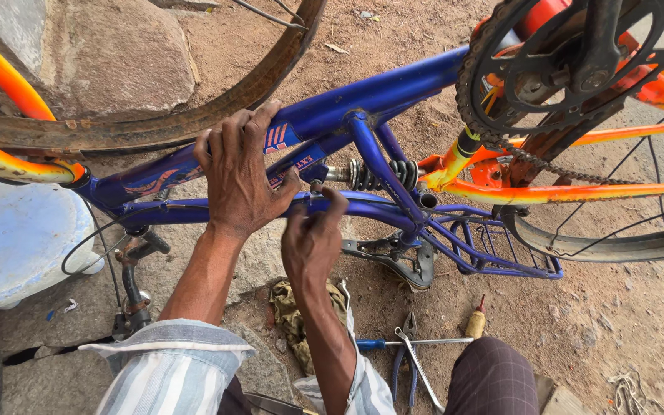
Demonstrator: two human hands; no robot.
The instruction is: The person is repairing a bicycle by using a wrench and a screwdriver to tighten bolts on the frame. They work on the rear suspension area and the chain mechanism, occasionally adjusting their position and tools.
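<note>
Pliers (409, 361) on ground below frame (363, 100)

Glossy blue painted metal frame (378, 92), scuffed in places, meets a glossy orange frame (562, 190). The steel chainring (562, 58) and chain (547, 165) look dark and greasy; the coil spring (382, 175) shines. A rim (155, 127) shows rough rust. Stained cloth rag (290, 315) lies on gritty dirt ground (616, 307) beside coarse stone (94, 54).
</note>
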